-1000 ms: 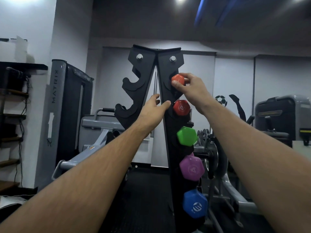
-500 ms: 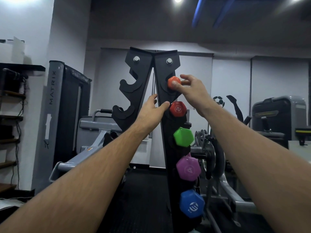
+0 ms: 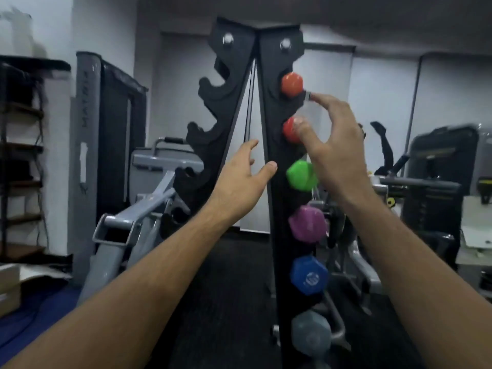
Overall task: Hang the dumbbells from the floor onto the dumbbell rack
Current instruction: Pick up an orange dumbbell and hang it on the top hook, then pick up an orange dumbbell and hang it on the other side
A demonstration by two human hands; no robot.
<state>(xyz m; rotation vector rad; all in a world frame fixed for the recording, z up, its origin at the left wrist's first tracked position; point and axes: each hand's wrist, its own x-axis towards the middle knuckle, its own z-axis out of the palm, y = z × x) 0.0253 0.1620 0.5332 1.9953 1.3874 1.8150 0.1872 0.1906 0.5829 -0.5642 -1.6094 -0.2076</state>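
The orange dumbbell [image 3: 292, 84] sits in the top hook of the rack [image 3: 277, 182], above the red [image 3: 290, 130], green [image 3: 300, 175], purple, blue and grey ones. My right hand [image 3: 336, 145] hangs just beside it, fingers loosely spread, holding nothing. My left hand [image 3: 242, 179] is spread wide near the rack's post.

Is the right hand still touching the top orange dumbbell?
Apart. The head view shows the right hand open, below and beside the orange dumbbell, dark rack visible between fingertip and dumbbell.
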